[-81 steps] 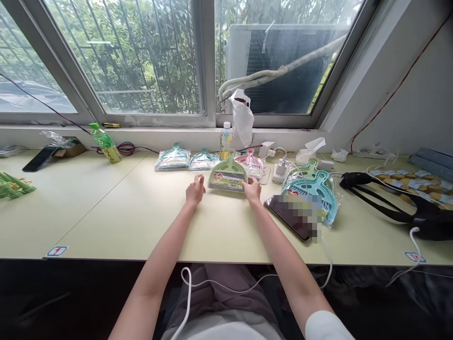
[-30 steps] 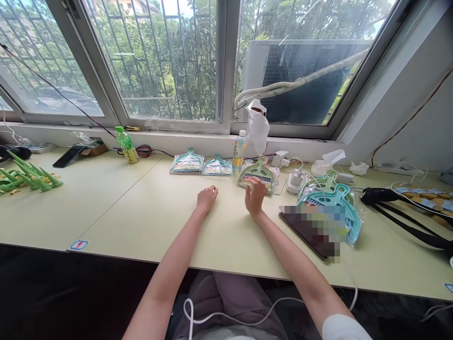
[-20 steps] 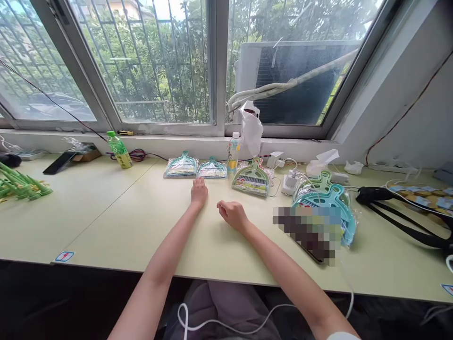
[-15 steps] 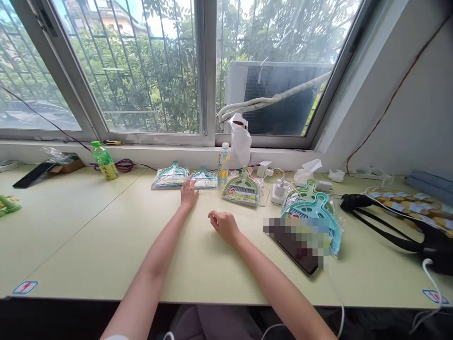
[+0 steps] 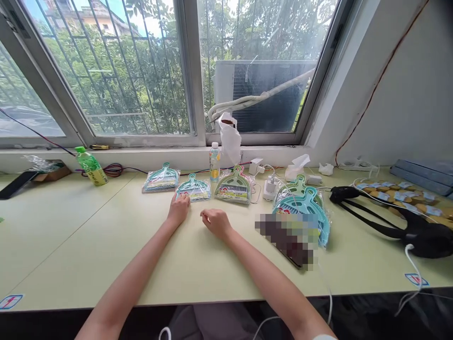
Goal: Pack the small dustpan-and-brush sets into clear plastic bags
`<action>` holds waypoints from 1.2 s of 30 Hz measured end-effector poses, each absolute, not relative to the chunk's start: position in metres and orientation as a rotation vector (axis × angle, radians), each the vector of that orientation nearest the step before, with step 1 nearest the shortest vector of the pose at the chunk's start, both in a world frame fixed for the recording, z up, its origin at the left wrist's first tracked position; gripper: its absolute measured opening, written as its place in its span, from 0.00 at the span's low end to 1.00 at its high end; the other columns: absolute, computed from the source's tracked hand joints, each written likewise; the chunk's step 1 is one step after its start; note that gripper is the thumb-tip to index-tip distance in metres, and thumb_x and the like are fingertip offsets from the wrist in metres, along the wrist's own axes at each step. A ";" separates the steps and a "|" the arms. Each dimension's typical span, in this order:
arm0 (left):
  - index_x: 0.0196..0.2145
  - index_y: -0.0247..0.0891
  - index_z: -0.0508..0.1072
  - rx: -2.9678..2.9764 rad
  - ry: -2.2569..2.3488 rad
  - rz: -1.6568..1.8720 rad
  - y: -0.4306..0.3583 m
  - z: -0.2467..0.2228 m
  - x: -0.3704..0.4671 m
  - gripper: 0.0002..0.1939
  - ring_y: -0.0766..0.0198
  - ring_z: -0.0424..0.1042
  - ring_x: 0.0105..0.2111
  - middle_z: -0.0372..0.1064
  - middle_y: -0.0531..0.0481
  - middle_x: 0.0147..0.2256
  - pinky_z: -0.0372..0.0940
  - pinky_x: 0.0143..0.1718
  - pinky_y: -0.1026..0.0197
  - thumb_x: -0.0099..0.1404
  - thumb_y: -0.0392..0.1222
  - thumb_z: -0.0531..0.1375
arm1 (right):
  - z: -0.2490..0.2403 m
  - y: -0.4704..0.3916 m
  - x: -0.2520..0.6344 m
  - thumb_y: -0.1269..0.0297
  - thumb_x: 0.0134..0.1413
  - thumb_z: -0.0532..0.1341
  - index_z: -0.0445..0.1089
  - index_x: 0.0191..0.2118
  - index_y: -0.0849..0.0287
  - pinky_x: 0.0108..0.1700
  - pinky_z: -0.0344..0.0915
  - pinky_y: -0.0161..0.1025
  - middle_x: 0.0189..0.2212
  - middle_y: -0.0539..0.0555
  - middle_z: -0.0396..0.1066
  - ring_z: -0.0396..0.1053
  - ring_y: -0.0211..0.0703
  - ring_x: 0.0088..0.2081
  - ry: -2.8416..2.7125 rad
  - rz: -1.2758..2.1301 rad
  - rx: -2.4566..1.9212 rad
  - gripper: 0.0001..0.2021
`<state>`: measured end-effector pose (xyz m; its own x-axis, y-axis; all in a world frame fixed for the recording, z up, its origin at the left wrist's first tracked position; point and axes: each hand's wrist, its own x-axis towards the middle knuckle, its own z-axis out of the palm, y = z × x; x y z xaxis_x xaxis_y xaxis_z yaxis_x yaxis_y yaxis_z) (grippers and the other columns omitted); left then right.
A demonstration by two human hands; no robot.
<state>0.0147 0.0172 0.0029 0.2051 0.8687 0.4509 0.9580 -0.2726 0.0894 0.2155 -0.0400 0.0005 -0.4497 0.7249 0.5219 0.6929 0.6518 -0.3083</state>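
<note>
My left hand [image 5: 179,208] touches the near left edge of a wrapped small blue dustpan-and-brush set [image 5: 194,189]; its fingertips rest on the plastic. My right hand [image 5: 216,223] lies on the table with its fingers curled in, and what it holds, if anything, is hidden. Another wrapped blue set [image 5: 162,179] lies to the left, farther back. Just right of the touched set is a green one [image 5: 233,188]. Larger blue sets [image 5: 305,205] and a green one [image 5: 300,183] are stacked at the right.
A phone [image 5: 288,243], partly pixelated, lies before the right stack. Along the back of the table [image 5: 106,264] stand a green bottle [image 5: 91,166] and a clear bottle [image 5: 214,163]. A charger [image 5: 270,188] with cables and a black strap-like device [image 5: 421,236] are at the right.
The view has shifted to the right. My left hand has drawn the small blue set nearer, apart from the other blue set and closer to the green one. My right hand keeps its curled pose.
</note>
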 end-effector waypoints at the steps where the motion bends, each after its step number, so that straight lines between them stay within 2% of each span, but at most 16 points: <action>1: 0.32 0.41 0.74 -2.302 -1.739 -0.669 0.003 0.004 0.013 0.13 0.51 0.72 0.43 0.75 0.40 0.38 0.48 0.63 0.48 0.65 0.37 0.50 | 0.001 -0.040 0.216 0.70 0.63 0.54 0.72 0.37 0.56 0.39 0.62 0.37 0.32 0.53 0.77 0.72 0.42 0.35 -2.225 0.046 -1.080 0.10; 3: 0.30 0.41 0.72 -2.314 -1.826 -0.805 -0.020 0.008 0.006 0.13 0.51 0.73 0.41 0.75 0.41 0.34 0.54 0.59 0.49 0.66 0.44 0.51 | 0.003 -0.041 0.216 0.69 0.63 0.54 0.72 0.40 0.56 0.44 0.63 0.39 0.39 0.55 0.77 0.71 0.45 0.43 -2.210 0.012 -1.045 0.09; 5: 0.30 0.42 0.71 -2.120 -2.082 -1.051 -0.032 0.012 -0.006 0.17 0.53 0.74 0.37 0.75 0.45 0.31 0.61 0.52 0.52 0.69 0.49 0.47 | 0.004 -0.042 0.217 0.66 0.63 0.56 0.71 0.46 0.57 0.50 0.62 0.44 0.48 0.58 0.74 0.67 0.50 0.51 -2.218 0.000 -1.013 0.10; 7: 0.37 0.43 0.71 -1.774 -2.349 -1.289 -0.032 0.015 -0.021 0.16 0.52 0.74 0.40 0.76 0.45 0.36 0.64 0.46 0.53 0.69 0.49 0.46 | 0.004 -0.043 0.216 0.61 0.63 0.57 0.67 0.53 0.57 0.53 0.61 0.48 0.54 0.60 0.69 0.64 0.53 0.56 -2.241 0.023 -0.996 0.15; 9: 0.43 0.41 0.70 -1.596 -2.506 -1.337 -0.025 0.016 -0.037 0.14 0.47 0.70 0.50 0.74 0.40 0.46 0.64 0.47 0.51 0.65 0.48 0.53 | 0.002 -0.043 0.216 0.56 0.64 0.56 0.66 0.56 0.57 0.53 0.61 0.50 0.53 0.61 0.70 0.65 0.53 0.55 -2.276 0.095 -0.994 0.18; 10: 0.43 0.40 0.70 -1.621 -2.563 -1.315 -0.020 0.015 -0.043 0.15 0.44 0.67 0.53 0.72 0.38 0.48 0.63 0.49 0.49 0.62 0.49 0.56 | 0.000 -0.043 0.215 0.55 0.65 0.55 0.67 0.54 0.56 0.54 0.61 0.51 0.51 0.61 0.71 0.66 0.53 0.54 -2.289 0.144 -0.993 0.17; 13: 0.43 0.38 0.72 -1.897 -2.614 -1.490 -0.012 0.009 -0.051 0.16 0.45 0.67 0.54 0.71 0.36 0.50 0.62 0.53 0.49 0.61 0.50 0.58 | -0.006 -0.037 0.214 0.57 0.67 0.52 0.71 0.47 0.55 0.58 0.60 0.51 0.54 0.60 0.68 0.63 0.51 0.58 -2.155 0.301 -0.997 0.14; 15: 0.48 0.38 0.69 -2.007 -2.589 -1.767 -0.013 0.005 -0.045 0.21 0.49 0.69 0.53 0.70 0.37 0.51 0.64 0.53 0.51 0.60 0.50 0.61 | -0.011 -0.030 0.215 0.61 0.66 0.53 0.71 0.48 0.56 0.60 0.60 0.51 0.58 0.62 0.64 0.61 0.51 0.61 -1.945 0.430 -1.054 0.13; 17: 0.54 0.39 0.63 -1.966 -2.604 -2.047 -0.016 0.004 -0.035 0.30 0.51 0.70 0.52 0.68 0.37 0.52 0.66 0.51 0.52 0.55 0.46 0.66 | -0.016 -0.023 0.216 0.66 0.60 0.58 0.70 0.51 0.58 0.60 0.61 0.51 0.57 0.63 0.65 0.62 0.51 0.61 -1.801 0.575 -1.113 0.14; 19: 0.55 0.39 0.60 -1.848 -2.655 -2.333 -0.020 0.005 -0.026 0.37 0.52 0.73 0.47 0.68 0.37 0.50 0.69 0.47 0.53 0.50 0.40 0.70 | -0.020 -0.019 0.219 0.73 0.52 0.61 0.70 0.49 0.57 0.59 0.63 0.52 0.53 0.60 0.70 0.65 0.51 0.58 -1.732 0.731 -1.109 0.18; 23: 0.44 0.36 0.62 -1.771 -2.612 -2.778 -0.025 0.010 -0.016 0.31 0.56 0.76 0.37 0.71 0.46 0.38 0.72 0.37 0.57 0.45 0.37 0.72 | -0.018 -0.020 0.220 0.76 0.48 0.58 0.70 0.46 0.58 0.48 0.72 0.46 0.49 0.57 0.73 0.74 0.46 0.47 -1.387 1.116 -1.017 0.18; 25: 0.41 0.36 0.63 -1.849 -2.542 -2.853 -0.026 0.013 -0.014 0.27 0.60 0.75 0.33 0.71 0.48 0.35 0.72 0.33 0.61 0.46 0.37 0.71 | -0.013 -0.024 0.218 0.75 0.49 0.58 0.70 0.46 0.59 0.46 0.73 0.43 0.49 0.58 0.74 0.75 0.45 0.47 -1.227 1.182 -0.978 0.16; 31: 0.44 0.37 0.69 -2.365 -2.512 -2.773 -0.030 0.016 -0.008 0.24 0.60 0.75 0.30 0.74 0.48 0.35 0.72 0.32 0.61 0.50 0.40 0.70 | 0.002 -0.036 0.214 0.74 0.55 0.55 0.69 0.46 0.58 0.55 0.68 0.41 0.49 0.56 0.74 0.72 0.41 0.51 -1.251 1.034 -0.839 0.14; 34: 0.47 0.37 0.69 -2.203 -2.464 -2.864 -0.030 0.015 -0.007 0.28 0.61 0.75 0.30 0.75 0.49 0.36 0.73 0.32 0.61 0.48 0.37 0.70 | 0.008 -0.043 0.217 0.74 0.57 0.54 0.71 0.44 0.56 0.59 0.64 0.45 0.49 0.54 0.73 0.69 0.42 0.54 -1.424 0.719 -0.915 0.13; 36: 0.46 0.37 0.69 -2.097 -2.380 -2.954 -0.030 0.015 -0.006 0.27 0.61 0.75 0.30 0.75 0.49 0.36 0.73 0.34 0.61 0.48 0.35 0.70 | 0.012 -0.049 0.218 0.73 0.59 0.55 0.73 0.42 0.54 0.62 0.60 0.48 0.50 0.53 0.72 0.66 0.45 0.56 -1.579 0.478 -0.959 0.12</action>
